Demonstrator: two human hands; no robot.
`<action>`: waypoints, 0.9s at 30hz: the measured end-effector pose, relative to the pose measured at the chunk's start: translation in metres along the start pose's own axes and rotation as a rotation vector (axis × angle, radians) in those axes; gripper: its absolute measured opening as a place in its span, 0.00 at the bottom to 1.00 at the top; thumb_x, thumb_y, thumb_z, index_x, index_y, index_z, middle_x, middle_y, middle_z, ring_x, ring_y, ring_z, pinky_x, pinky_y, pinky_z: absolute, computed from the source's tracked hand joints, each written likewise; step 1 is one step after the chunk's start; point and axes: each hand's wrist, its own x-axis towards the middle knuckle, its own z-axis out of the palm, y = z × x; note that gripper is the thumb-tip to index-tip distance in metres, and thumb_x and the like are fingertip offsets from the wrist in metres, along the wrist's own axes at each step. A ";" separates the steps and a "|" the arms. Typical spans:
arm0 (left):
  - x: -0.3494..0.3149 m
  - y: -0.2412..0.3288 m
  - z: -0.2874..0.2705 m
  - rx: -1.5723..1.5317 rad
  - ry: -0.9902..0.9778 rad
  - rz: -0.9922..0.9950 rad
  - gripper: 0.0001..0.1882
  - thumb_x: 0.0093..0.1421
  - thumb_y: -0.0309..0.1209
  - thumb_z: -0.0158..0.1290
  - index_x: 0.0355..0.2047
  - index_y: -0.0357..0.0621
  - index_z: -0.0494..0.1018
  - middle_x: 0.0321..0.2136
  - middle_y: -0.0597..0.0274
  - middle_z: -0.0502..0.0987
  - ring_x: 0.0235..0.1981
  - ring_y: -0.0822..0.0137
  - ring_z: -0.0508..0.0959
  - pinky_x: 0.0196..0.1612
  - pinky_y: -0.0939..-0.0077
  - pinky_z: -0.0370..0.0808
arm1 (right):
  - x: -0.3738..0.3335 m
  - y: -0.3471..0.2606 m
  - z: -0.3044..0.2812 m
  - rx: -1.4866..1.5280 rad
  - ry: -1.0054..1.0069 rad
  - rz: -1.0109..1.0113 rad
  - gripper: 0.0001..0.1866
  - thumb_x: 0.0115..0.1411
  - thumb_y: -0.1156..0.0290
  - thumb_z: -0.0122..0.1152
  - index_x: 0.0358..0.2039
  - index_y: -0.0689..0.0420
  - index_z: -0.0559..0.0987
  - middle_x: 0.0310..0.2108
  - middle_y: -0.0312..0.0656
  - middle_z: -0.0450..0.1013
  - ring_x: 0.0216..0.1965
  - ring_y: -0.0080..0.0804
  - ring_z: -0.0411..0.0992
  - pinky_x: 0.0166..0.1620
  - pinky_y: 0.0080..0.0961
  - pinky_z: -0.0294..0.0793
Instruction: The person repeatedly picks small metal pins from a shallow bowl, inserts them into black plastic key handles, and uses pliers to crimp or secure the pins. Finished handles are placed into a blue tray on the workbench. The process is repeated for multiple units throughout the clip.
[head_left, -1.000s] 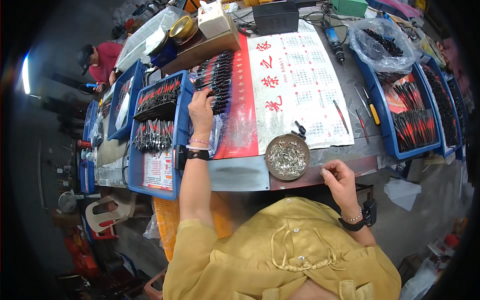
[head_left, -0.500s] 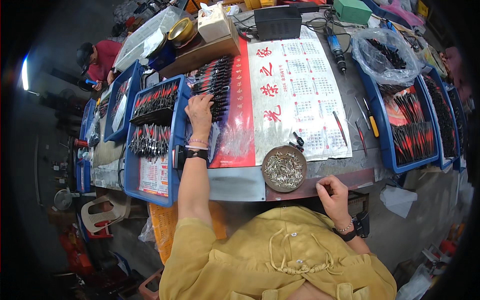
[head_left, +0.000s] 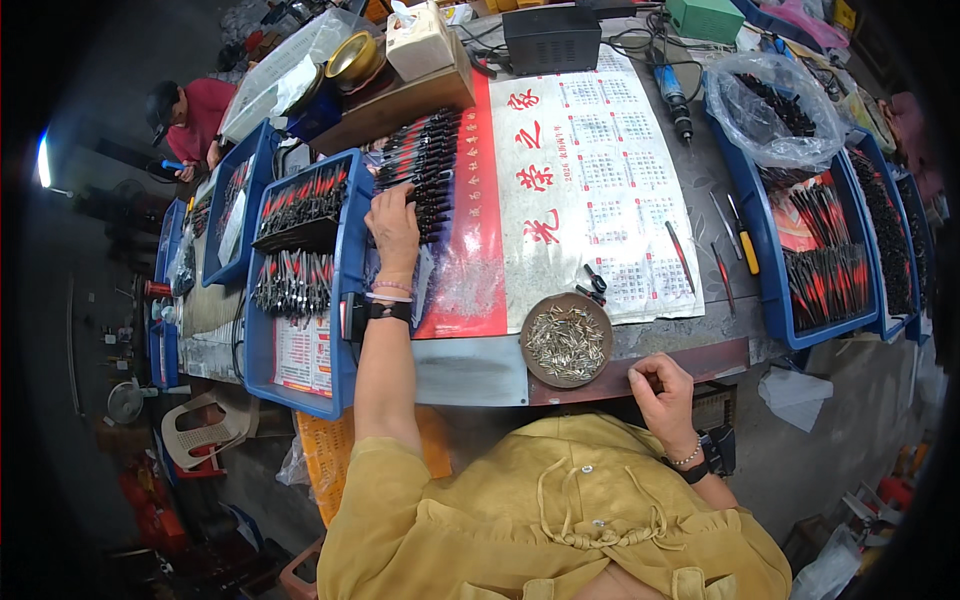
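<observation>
My left hand [head_left: 393, 232] reaches to the near left side of a long row of slim black-and-red parts [head_left: 432, 165] laid side by side on the table. Its fingers are bent over the row's edge, and what they may grip is hidden. At the table's front edge my right hand [head_left: 664, 395] is curled, thumb against the fingers; I cannot make out anything in it. Between the hands stands a round bowl [head_left: 527, 350] full of small silvery metal pins [head_left: 568, 343]. Just beyond the bowl lie small black pieces [head_left: 594, 281].
Blue bins of similar parts flank me, one on the left [head_left: 348, 330] and one on the right [head_left: 780, 290]. A calendar sheet [head_left: 590, 190] covers the table's middle. A yellow-handled screwdriver [head_left: 746, 248] and a blue power tool [head_left: 672, 95] lie right. A person [head_left: 200, 112] works far left.
My left hand has shifted slightly left and its fingers are a little more drawn in at the row. The right hand keeps its curled pose, and the whole view has shifted slightly.
</observation>
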 end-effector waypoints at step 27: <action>-0.002 0.048 -0.052 -0.308 0.091 -0.068 0.09 0.56 0.21 0.49 0.38 0.40 0.74 0.36 0.54 0.74 0.39 0.54 0.74 0.43 0.62 0.70 | -0.004 0.004 0.007 -0.052 0.066 -0.057 0.04 0.55 0.77 0.59 0.27 0.64 0.75 0.22 0.40 0.69 0.19 0.24 0.65 0.25 0.20 0.64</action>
